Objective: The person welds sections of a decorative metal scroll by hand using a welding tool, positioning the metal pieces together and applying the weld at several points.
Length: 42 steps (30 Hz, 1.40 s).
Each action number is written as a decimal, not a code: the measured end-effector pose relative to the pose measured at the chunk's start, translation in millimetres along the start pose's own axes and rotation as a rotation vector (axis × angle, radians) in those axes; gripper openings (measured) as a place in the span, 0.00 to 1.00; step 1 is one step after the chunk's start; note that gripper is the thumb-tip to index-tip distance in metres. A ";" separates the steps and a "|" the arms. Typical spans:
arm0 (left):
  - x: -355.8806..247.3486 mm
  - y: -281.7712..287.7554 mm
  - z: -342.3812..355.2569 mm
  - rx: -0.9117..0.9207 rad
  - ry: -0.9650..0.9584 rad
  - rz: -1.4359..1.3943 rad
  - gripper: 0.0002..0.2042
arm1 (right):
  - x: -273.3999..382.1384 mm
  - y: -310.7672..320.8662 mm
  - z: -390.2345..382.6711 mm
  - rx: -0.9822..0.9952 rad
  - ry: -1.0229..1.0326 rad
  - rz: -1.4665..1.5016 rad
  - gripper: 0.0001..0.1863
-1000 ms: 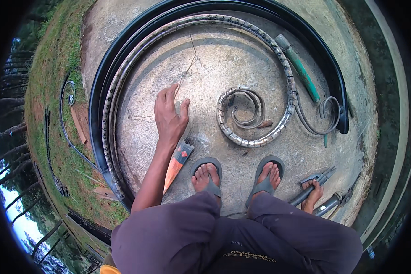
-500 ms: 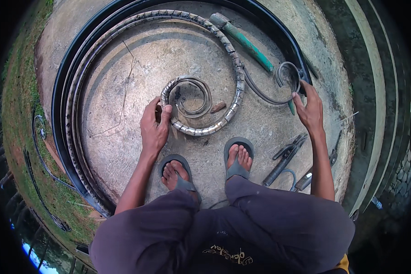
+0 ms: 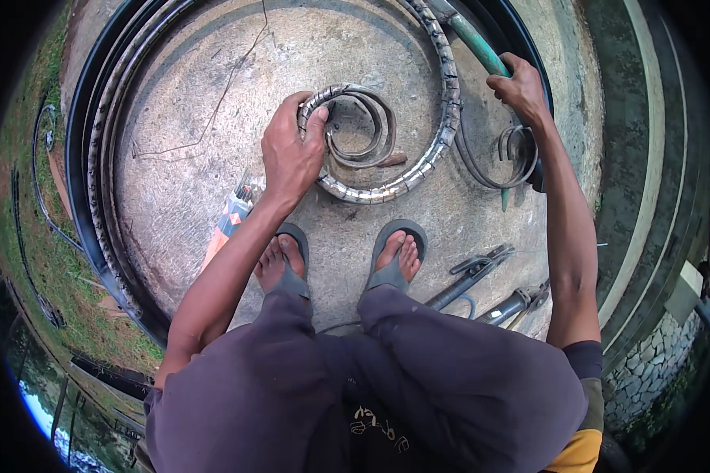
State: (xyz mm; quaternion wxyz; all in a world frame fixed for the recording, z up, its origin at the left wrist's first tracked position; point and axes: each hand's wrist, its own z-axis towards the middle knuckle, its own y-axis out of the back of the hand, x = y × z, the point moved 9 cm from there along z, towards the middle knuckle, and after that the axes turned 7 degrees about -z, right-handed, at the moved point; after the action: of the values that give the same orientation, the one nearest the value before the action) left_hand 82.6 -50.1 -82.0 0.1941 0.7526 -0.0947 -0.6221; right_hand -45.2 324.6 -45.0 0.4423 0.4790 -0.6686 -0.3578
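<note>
My left hand (image 3: 293,150) is closed on the small inner curl of a metal scroll (image 3: 379,189), a shiny bar notched along its length, with the thumb on top. This scroll winds outward in a wide loop over the concrete. At the upper right, my right hand (image 3: 521,91) is wrapped round the green handle of a hammer (image 3: 480,46); its head is partly cut off by the frame's upper edge. Below that hand lies a smaller curled metal strip (image 3: 481,177), joined to a longer bent strip. A short brown piece (image 3: 393,160) rests beside the inner curl.
A large black curved band (image 3: 75,158) surrounds the work area. Thin bent wire (image 3: 213,148) lies inside it. By my left forearm is a packet of rods (image 3: 233,217). Black clamp-like tool (image 3: 473,276) and a cylindrical tool (image 3: 509,306) lie right of my sandalled feet (image 3: 398,256).
My right hand has left the small curled strip and moved up to grip the hammer's handle. My left hand stays on the scroll's inner curl. The view has shifted, revealing the rod packet.
</note>
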 end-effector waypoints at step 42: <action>-27.5 -6.2 2.5 -0.030 -0.307 -0.008 0.12 | 156.7 60.7 -195.6 0.113 0.374 -1.177 0.47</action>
State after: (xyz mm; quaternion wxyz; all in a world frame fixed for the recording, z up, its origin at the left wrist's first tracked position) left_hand 73.9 -34.3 -60.2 0.1858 0.6461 -0.1109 -0.7319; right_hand 94.3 181.2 117.7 0.2544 0.8446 -0.2215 -0.4157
